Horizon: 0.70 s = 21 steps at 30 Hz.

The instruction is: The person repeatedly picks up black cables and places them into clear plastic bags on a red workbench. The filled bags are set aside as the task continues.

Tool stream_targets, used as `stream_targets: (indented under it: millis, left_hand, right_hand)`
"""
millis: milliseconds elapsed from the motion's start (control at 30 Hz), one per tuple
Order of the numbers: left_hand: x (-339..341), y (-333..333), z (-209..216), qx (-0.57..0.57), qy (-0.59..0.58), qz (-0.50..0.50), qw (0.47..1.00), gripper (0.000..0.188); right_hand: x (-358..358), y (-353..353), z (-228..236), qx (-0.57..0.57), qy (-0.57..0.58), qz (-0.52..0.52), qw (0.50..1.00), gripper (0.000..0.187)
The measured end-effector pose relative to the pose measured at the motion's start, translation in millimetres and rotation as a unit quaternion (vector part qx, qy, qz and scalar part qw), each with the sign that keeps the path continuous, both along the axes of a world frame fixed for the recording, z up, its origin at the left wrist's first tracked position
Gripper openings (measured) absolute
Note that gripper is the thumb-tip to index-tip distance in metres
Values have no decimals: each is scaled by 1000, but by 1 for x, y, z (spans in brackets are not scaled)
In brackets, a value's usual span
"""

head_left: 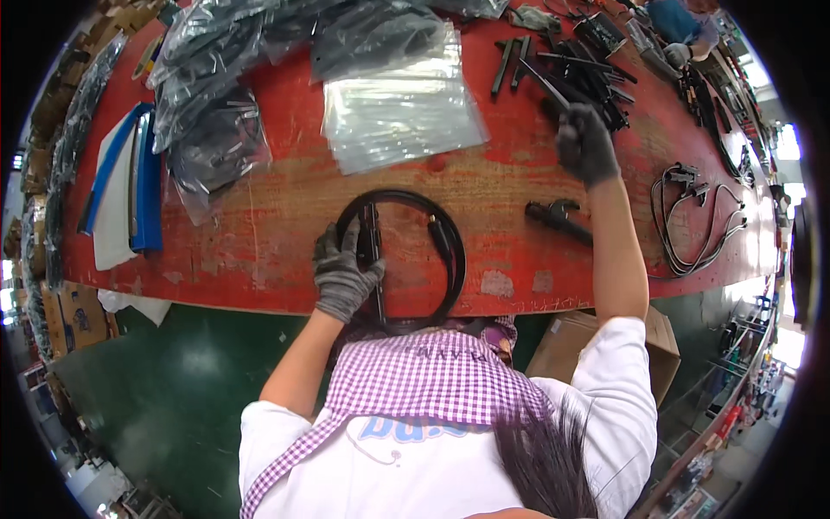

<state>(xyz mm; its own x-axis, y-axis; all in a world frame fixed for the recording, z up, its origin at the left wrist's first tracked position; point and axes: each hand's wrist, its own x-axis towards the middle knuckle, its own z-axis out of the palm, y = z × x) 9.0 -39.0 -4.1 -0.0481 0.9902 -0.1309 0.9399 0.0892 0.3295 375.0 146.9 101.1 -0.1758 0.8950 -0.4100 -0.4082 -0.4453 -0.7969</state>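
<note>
My left hand [347, 275], in a striped grey glove, has its fingers curled round the left side of a coiled black cable [460, 259] near the table's front edge. A straight black handle-like piece [370, 232] lies inside the coil beside my fingers, and a cable end with a brass-coloured tip [439, 235] shows in the loop. Farther off on the right, my right hand [586, 145], in a dark grey glove, is closed round one end of a long thin dark strip [546, 84]. The strip points up and left, next to a heap of black pieces [596, 78].
Clear plastic bags [402, 112] lie stacked at the far middle, with bagged dark items [216, 130] left of them. A blue holder [145, 186] stands at the left. Rightward are a black clamp-like part [558, 216] and thin looped cables [687, 233]. A cardboard box [562, 346] sits below the table.
</note>
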Motion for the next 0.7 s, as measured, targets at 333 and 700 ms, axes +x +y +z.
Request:
stream_targets:
  millis: [333,700]
  left_hand:
    - [-3,0,0,-2,6,-22,1000,83]
    - [0,-8,5,6,-27,-53,998,84]
  right_hand:
    - [-158,-220,-25,138,-570,459,668,39]
    - [-178,61,-117,393,-653,93,641,25]
